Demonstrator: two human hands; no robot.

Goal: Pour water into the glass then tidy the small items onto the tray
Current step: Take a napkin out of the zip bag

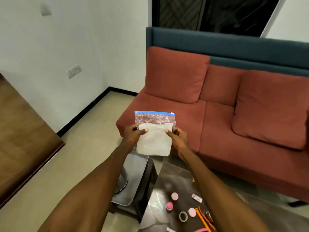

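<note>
Bag (pixel 154 133) held up between both hands, before sofa (pixel 234 114); tray (pixel 133 178) below-left, table (pixel 175 190) below-right.

Head camera (wide-angle) looks forward-down, near hands, sofa (pixel 225 114) beyond.

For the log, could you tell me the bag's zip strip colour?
Blue, on the zip-top bag, head view.

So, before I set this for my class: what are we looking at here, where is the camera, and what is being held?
There is no machine, only a person. One wide camera on their head looks forward and down along both bare arms. The left hand and right hand each pinch a side of a clear zip bag with white contents, held up before a red sofa. Below, a glass table carries small pink-lidded items, and a metal tray sits left of it.
</note>
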